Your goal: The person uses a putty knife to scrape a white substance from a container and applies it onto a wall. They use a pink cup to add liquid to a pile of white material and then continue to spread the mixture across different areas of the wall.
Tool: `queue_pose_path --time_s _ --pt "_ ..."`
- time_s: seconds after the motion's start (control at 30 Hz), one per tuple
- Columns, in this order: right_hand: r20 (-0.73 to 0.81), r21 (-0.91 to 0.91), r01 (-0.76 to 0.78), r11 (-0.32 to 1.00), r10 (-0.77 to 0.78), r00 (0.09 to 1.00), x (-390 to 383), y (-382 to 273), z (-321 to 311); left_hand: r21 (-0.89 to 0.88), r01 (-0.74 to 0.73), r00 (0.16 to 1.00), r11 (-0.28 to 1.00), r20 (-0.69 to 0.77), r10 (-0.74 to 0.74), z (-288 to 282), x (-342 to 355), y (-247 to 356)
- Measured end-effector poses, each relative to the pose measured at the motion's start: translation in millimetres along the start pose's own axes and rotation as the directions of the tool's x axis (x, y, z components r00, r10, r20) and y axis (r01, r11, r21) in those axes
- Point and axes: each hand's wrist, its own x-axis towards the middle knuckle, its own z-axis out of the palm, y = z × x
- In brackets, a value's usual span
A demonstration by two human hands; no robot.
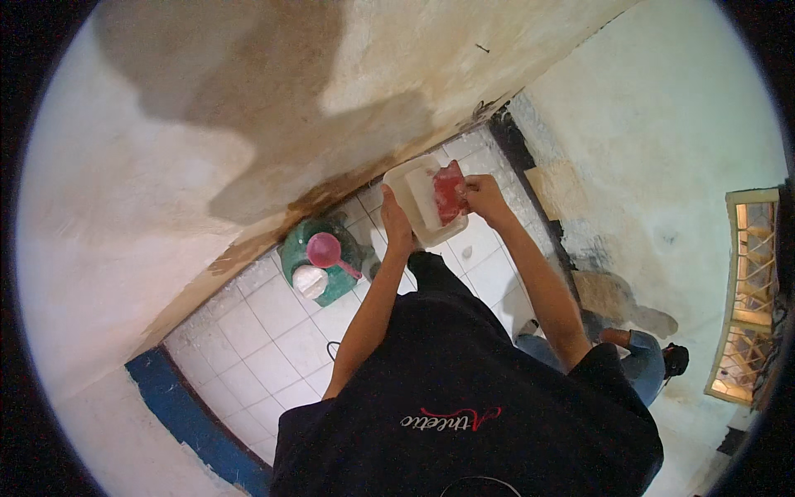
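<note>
My left hand (397, 224) is closed on the near left side of a pale rectangular plastic tub (400, 176), its thumb along the rim and its other fingers hidden beneath. In my right hand (485, 199) is a flat red putty spreader (448, 194), pinched at its right edge. The spreader is over the tub's right part, smeared with whitish material. Something pale coats the tub's inside, though its depth cannot be made out.
On the tiled floor (273, 352) to the left stands a green stool (338, 287) bearing a pink dipper (324, 248) and a white lump or bag (310, 282). A stained wall (273, 108) rises ahead. Another person (642, 364) in blue is at the lower right, near a barred window (745, 290).
</note>
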Motion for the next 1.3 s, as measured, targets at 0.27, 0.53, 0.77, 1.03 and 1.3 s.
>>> queue_pose_path --time_s 0.27,0.53,0.77,1.03,1.3 --pt "0.099 0.187 -0.104 0.977 0.087 0.991 23 -2 -2 -0.045 0.010 0.998 0.999 -0.059 -0.012 -22 37 -18" --pt "-0.146 -0.193 0.268 0.944 -0.298 0.943 14 4 22 -0.041 -0.013 1.000 0.999 0.001 0.014 -4 71 -36" --pt "-0.175 -0.323 0.333 0.886 -0.402 0.899 -1 -35 6 -0.079 0.022 1.000 0.997 0.001 -0.022 22 67 -62" --pt "-0.004 -0.474 0.367 0.800 -0.419 0.908 7 -18 1 0.106 0.124 0.991 0.987 -0.070 -0.117 31 52 -57" --pt "0.109 -0.561 0.425 0.711 -0.446 0.888 38 -1 4 -0.149 0.171 0.985 0.974 0.062 -0.164 -2 78 -97"
